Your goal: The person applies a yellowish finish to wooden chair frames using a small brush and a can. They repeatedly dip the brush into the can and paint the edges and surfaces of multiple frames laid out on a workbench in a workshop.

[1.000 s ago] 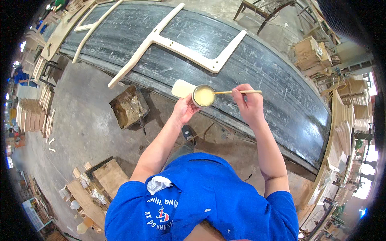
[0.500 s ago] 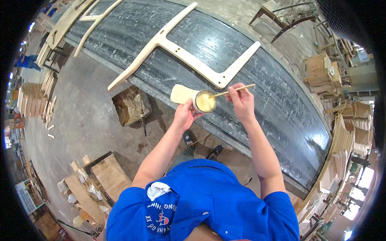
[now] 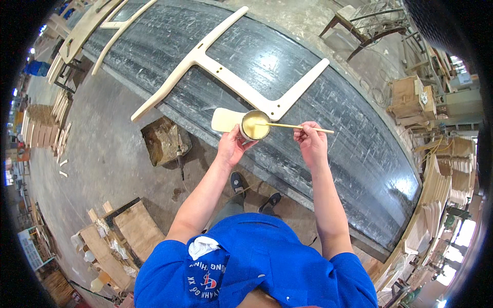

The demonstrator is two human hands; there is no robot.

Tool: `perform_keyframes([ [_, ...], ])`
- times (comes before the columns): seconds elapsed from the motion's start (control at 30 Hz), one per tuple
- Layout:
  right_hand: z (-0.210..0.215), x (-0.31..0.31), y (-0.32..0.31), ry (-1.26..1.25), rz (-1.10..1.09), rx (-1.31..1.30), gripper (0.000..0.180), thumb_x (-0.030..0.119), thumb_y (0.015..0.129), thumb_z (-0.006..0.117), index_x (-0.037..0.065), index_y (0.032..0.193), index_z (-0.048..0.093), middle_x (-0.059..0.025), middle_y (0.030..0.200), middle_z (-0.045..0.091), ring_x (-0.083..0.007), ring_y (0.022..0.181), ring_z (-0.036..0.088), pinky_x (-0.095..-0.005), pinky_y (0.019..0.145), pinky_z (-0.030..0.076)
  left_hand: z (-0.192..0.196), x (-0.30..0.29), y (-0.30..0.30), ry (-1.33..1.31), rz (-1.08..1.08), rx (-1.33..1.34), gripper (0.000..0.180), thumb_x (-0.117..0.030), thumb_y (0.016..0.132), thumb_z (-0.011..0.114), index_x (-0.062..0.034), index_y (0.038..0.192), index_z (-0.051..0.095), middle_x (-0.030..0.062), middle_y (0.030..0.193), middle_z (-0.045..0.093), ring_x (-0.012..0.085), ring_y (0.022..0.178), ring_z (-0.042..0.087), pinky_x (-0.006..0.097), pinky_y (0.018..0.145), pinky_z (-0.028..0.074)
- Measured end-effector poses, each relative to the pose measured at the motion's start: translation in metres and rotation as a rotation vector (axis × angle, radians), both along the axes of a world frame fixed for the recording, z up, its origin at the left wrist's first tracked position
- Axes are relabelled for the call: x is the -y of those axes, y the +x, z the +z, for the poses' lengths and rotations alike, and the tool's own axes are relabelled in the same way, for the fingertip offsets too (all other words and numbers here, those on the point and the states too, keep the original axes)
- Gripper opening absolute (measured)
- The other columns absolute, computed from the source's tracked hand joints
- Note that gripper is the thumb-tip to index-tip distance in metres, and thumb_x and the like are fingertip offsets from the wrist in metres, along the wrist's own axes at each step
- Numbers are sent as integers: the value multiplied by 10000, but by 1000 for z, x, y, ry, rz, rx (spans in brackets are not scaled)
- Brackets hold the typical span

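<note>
Head view, and from my distant seat the dark bench (image 3: 359, 164) dominates, running obliquely across the floor. On it lies a pale wooden frame (image 3: 231, 79) flat, one corner close beyond the cup, presumably so its faces stay steady and within reach. A second wooden frame (image 3: 119, 36) rests farther up, well apart from it. On the floor beside the bench I make out a grimy bin (image 3: 154, 138), likely kept there clear of the worktop.

I read the left hand (image 3: 232, 149) as wrapped round the cup (image 3: 252, 138), mouth facing up, which I judge keeps the creamy yellow contents (image 3: 252, 123) from spilling. A flat cream piece (image 3: 224, 119) juts out past that hand; I can't tell whether it's gripped or joined to the cup. The right hand (image 3: 311, 141) pinches a thin stick (image 3: 287, 126) toward its outer end, apparently for reach, its tip in the yellow.
</note>
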State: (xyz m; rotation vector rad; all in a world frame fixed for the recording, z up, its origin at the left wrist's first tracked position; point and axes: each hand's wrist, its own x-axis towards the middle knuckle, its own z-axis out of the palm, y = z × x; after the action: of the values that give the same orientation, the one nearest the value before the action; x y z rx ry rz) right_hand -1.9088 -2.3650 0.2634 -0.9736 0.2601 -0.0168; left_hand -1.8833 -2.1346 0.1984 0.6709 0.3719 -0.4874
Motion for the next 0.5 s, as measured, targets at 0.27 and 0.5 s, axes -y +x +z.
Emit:
perform_keyframes([
  [0.27,-35,0,12,139,-169,-157,72,114,860,577,54,839,545,-90,767,613,-151,642,578,-309,600,488,-3,17,25,-53,22,83,341,-285,962,392,-72,1222,447,86,1149,563,234,1021,580,458,829,528],
  [0.5,-46,5,27,223,-248,-268,176,202,873,599,86,772,514,-68,690,586,-135,571,550,-279,510,448,-16,41,45,-32,1,20,325,-269,966,384,-70,1213,453,85,1141,562,233,1005,577,458,834,520],
])
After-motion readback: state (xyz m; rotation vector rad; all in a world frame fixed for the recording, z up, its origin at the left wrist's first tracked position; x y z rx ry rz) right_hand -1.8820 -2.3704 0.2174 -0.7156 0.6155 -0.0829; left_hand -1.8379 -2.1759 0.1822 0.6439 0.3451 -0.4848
